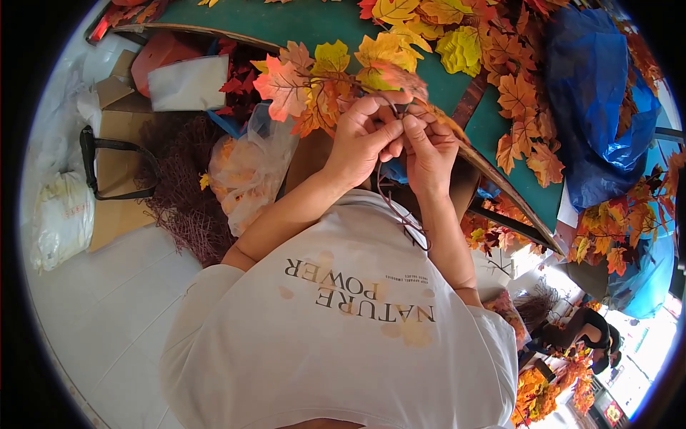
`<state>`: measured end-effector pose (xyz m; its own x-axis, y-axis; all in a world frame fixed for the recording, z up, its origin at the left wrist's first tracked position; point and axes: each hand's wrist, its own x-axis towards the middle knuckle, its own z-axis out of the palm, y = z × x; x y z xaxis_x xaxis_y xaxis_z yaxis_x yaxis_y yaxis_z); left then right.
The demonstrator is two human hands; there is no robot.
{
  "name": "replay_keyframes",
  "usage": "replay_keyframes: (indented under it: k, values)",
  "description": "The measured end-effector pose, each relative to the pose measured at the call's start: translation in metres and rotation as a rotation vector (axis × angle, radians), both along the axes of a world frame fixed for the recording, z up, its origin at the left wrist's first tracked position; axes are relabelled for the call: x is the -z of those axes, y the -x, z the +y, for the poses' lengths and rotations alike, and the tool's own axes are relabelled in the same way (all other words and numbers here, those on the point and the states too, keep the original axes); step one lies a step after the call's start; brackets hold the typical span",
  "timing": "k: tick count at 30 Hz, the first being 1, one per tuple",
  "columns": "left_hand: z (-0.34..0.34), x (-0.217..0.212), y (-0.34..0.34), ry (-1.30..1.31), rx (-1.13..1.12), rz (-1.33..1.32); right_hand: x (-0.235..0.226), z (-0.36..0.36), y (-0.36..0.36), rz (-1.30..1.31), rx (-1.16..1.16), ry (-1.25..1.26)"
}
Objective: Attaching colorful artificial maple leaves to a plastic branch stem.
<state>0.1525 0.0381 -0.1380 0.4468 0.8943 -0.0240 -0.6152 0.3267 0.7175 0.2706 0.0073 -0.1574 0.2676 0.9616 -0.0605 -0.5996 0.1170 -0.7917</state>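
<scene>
My left hand (361,141) and my right hand (431,153) meet at the near edge of the green table, thumbs and fingertips pinched close together. Between them is the thin brown stem (384,191) of an artificial maple branch, its lower end dangling in front of my shirt. Orange, yellow and pinkish-red cloth leaves (289,89) of this branch fan out beyond my left hand. Both hands are closed on the stem. My fingers hide most of the spot where they grip it, so I cannot make out small parts there.
More artificial leaves (520,100) cover the right side of the green table (314,21), beside a blue plastic bag (589,86). Below left are a clear bag of orange pieces (239,171), a heap of brown stems (189,189) and a cardboard box (118,204). A person (582,332) is far right.
</scene>
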Motion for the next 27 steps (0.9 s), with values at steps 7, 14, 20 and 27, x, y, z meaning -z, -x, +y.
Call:
replay_keyframes:
  k: [7,14,20,27]
  values:
    - [0.021,0.0,0.012,0.028,-0.218,-0.064,-0.015,-0.006,0.013,-0.391,-0.184,0.089]
    - [0.018,0.008,0.028,0.133,-0.247,0.008,-0.016,-0.007,0.014,-0.833,-0.225,0.001]
    - [-0.004,0.032,0.028,0.266,-0.238,0.026,-0.006,-0.003,0.018,-2.163,0.392,-0.409]
    - [-0.003,0.05,0.049,0.384,-0.257,-0.025,-0.005,-0.004,0.024,-1.903,0.026,-0.497]
